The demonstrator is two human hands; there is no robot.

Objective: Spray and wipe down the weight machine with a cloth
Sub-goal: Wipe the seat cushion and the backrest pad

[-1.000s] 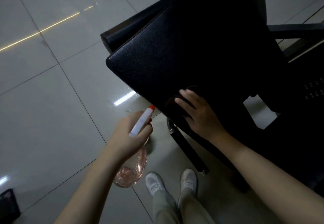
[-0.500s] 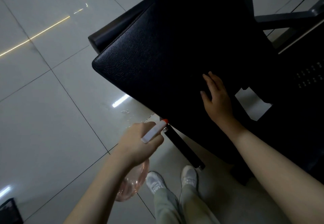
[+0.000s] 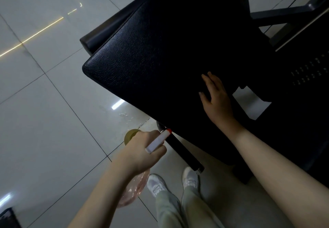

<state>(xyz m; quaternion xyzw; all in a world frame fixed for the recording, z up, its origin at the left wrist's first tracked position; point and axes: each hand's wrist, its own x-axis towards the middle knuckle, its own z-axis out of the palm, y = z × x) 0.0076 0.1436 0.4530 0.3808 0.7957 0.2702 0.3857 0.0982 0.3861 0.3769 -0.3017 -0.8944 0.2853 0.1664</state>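
Pressing flat, fingers straight, my right hand (image 3: 216, 97) lies on the seat pad (image 3: 151, 58) by its near edge; any cloth beneath is too dark to see. My left hand (image 3: 142, 153) curls round the spray bottle (image 3: 158, 141) just off that edge. The bottle looks light and thin-walled, best gripped at the neck; the grained pad probably gives.

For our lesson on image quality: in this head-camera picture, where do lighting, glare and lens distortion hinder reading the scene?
Head view: dim, the black pad fading to shadow near the right hand, so no cloth can be made out; head view: glare streaks on the glossy floor tiles; head view: left hand and spray bottle show little motion blur.
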